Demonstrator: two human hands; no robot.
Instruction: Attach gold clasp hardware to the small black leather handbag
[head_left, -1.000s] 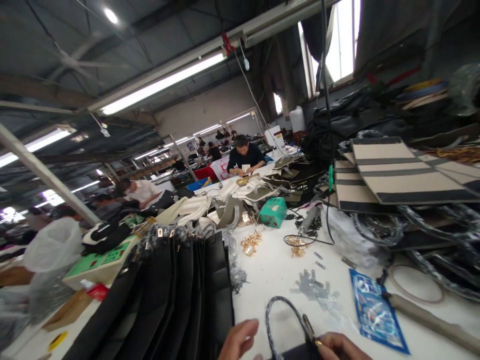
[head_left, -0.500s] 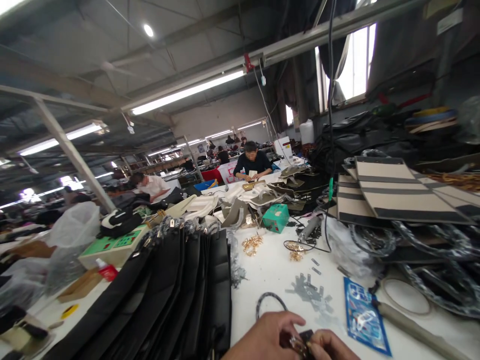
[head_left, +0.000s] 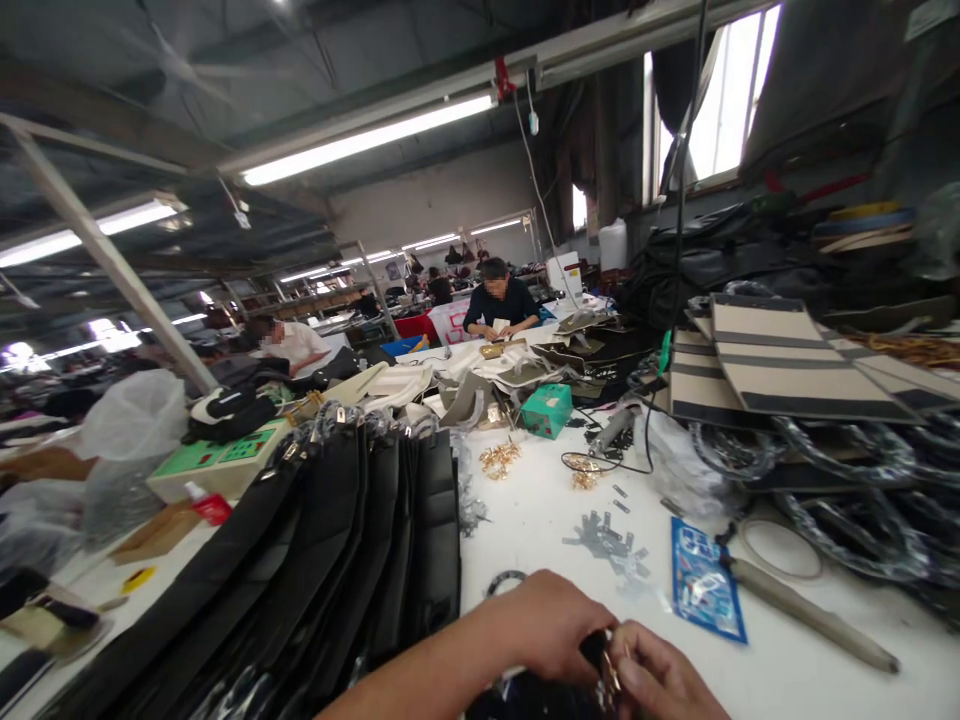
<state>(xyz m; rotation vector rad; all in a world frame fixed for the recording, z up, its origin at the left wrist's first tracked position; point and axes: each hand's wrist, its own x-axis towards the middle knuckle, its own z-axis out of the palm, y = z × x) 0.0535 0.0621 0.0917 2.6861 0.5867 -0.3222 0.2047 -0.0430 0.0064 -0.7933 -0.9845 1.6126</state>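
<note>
Low in the head view, my left hand [head_left: 555, 622] is closed on the edge of a black bag [head_left: 525, 697], which lies mostly out of frame below. My right hand [head_left: 664, 672] meets it from the right, fingers pinched around a small gold-coloured metal fitting [head_left: 608, 684] at the bag's edge. The fitting's exact kind is hidden by the fingers. A dark wrapped handle loop [head_left: 504, 578] shows just beyond my left wrist. Several flat grey metal plates [head_left: 609, 540] lie on the white table [head_left: 517, 530] ahead of my hands.
Black bag pieces [head_left: 322, 560] stand in a row on the left. Gold-coloured fittings [head_left: 501, 460] lie near a green box [head_left: 547, 411]. To the right are a blue packet [head_left: 706, 585], a long-handled tool [head_left: 817, 615] and stacked striped panels [head_left: 802, 355]. A co-worker [head_left: 501, 305] sits across the table.
My left hand has shifted up, showing more forearm, and more of the black bag shows below it. The gold-coloured fitting is more visible between my fingers. The view has turned slightly.
</note>
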